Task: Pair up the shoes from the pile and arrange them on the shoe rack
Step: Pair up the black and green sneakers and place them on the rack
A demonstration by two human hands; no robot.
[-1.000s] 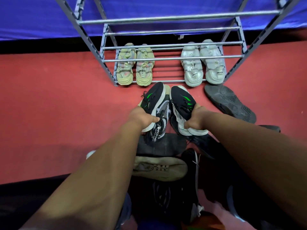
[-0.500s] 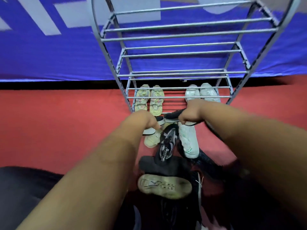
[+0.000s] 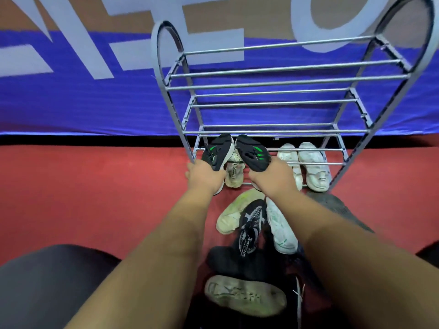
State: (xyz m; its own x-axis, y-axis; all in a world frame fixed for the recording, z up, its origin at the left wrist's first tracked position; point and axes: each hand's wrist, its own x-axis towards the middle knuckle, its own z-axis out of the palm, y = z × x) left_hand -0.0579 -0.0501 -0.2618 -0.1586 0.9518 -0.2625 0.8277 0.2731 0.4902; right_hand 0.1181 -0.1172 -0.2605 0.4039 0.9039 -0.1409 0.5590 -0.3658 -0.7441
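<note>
My left hand (image 3: pixel 205 178) grips the heel of a black sneaker with green marks (image 3: pixel 217 153). My right hand (image 3: pixel 269 178) grips its matching black-and-green sneaker (image 3: pixel 251 153). Both toes point into the left half of the grey metal shoe rack (image 3: pixel 261 79), at the second-lowest shelf. Under them on the bottom shelf stands a beige pair (image 3: pixel 234 173), mostly hidden by the black shoes. A white pair (image 3: pixel 306 163) stands on the bottom shelf at the right. The pile (image 3: pixel 251 236) of loose shoes lies on the red floor below my hands.
The pile holds a pale yellowish sneaker (image 3: pixel 235 213), a black patterned shoe (image 3: pixel 249 230), a white sneaker (image 3: pixel 280 230), an upturned pale sole (image 3: pixel 244 295) and a dark grey shoe (image 3: pixel 337 205). A blue banner (image 3: pixel 83 103) hangs behind the rack. The upper shelves hold nothing.
Both hands have lifted the black-and-green pair off the pile and carried it forward to the left side of the rack. The camera has tilted up, showing the whole rack.
</note>
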